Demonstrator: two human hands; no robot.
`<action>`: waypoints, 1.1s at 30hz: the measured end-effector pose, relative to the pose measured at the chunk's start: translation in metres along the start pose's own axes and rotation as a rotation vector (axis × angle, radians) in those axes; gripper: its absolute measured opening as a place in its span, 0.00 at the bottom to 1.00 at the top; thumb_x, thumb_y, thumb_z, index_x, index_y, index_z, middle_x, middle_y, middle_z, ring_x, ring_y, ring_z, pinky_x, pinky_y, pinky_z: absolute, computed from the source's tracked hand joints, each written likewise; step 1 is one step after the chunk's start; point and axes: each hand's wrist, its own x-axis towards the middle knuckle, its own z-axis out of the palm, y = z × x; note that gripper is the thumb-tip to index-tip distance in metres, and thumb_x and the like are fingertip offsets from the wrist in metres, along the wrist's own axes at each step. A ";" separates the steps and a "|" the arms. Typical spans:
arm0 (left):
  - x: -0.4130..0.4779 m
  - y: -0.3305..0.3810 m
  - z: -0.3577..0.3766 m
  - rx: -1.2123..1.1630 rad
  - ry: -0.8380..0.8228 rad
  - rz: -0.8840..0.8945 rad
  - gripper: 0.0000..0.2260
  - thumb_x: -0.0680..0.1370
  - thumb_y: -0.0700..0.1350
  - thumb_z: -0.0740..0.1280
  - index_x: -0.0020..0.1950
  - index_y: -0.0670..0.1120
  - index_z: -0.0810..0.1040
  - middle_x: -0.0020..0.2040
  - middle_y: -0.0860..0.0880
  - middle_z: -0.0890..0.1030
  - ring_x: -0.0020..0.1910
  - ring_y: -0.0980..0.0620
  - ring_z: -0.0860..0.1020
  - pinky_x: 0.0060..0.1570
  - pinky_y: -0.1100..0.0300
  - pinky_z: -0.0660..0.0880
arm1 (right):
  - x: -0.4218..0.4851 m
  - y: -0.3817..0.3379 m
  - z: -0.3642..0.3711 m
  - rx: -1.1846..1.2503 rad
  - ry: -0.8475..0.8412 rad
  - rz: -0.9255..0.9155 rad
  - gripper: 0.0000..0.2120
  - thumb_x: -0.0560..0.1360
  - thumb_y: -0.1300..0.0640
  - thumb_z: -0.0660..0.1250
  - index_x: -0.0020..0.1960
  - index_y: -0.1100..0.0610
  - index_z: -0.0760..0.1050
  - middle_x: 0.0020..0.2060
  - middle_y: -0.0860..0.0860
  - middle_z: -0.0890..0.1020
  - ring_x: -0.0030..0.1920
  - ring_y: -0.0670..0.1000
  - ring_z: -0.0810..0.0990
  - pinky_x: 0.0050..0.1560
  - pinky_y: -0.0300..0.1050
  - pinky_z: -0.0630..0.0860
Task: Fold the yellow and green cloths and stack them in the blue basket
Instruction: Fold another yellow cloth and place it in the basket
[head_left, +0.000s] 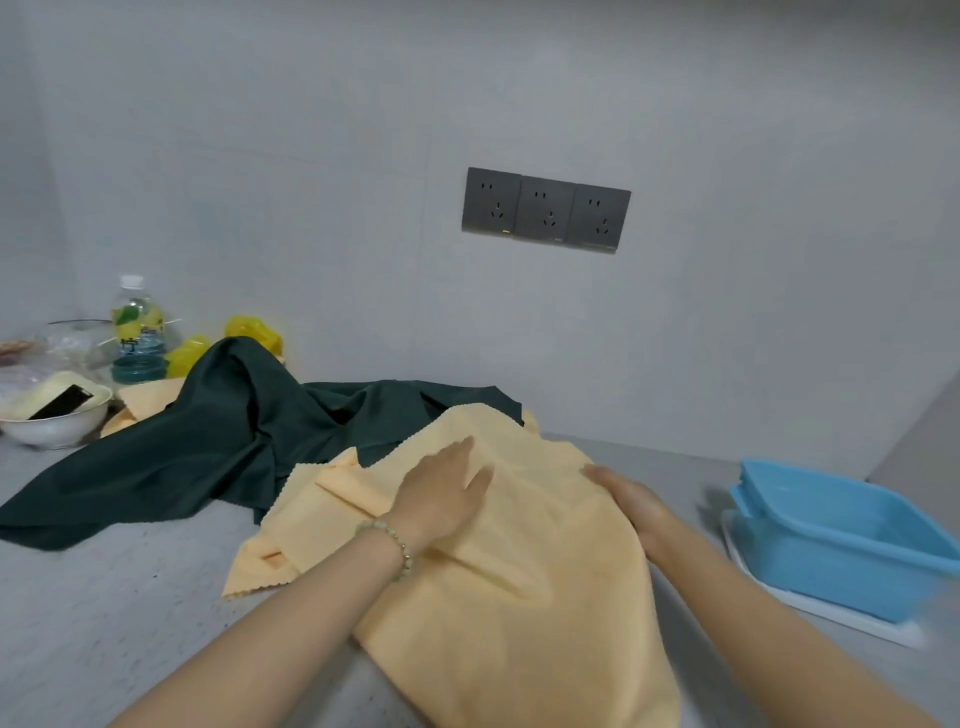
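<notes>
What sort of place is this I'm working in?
Most likely a home kitchen: a speckled grey countertop against a tiled wall, a row of three wall sockets above it, and a bowl and a drink bottle pushed into the corner.

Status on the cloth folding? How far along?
Done: nothing stacked yet; the blue basket looks empty. In hand: the yellow cloth looks partly folded, with the left hand flat on it and the right hand at its right edge. Left: finish that fold, fold the rumpled green cloth behind it and a second yellow cloth showing beneath, then stack all in the basket.
</notes>
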 end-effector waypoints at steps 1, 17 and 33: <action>-0.001 -0.013 0.008 0.123 -0.133 -0.071 0.29 0.82 0.60 0.48 0.79 0.49 0.48 0.79 0.49 0.52 0.76 0.46 0.55 0.73 0.51 0.54 | 0.000 0.003 -0.005 -0.187 0.035 -0.024 0.09 0.75 0.56 0.69 0.52 0.59 0.79 0.42 0.54 0.85 0.41 0.53 0.84 0.38 0.44 0.78; 0.011 -0.070 0.026 0.329 0.052 -0.118 0.35 0.80 0.60 0.54 0.78 0.47 0.38 0.78 0.45 0.39 0.77 0.46 0.42 0.75 0.50 0.40 | 0.007 0.006 -0.062 -1.602 0.403 -0.210 0.28 0.78 0.52 0.60 0.74 0.55 0.52 0.59 0.54 0.74 0.57 0.55 0.75 0.51 0.47 0.72; 0.053 -0.092 -0.015 0.469 0.124 0.405 0.12 0.79 0.52 0.62 0.62 0.58 0.72 0.47 0.61 0.75 0.48 0.59 0.72 0.59 0.61 0.66 | 0.053 0.068 -0.058 -1.348 0.316 -0.576 0.25 0.82 0.55 0.50 0.78 0.54 0.50 0.77 0.49 0.53 0.76 0.46 0.51 0.75 0.45 0.42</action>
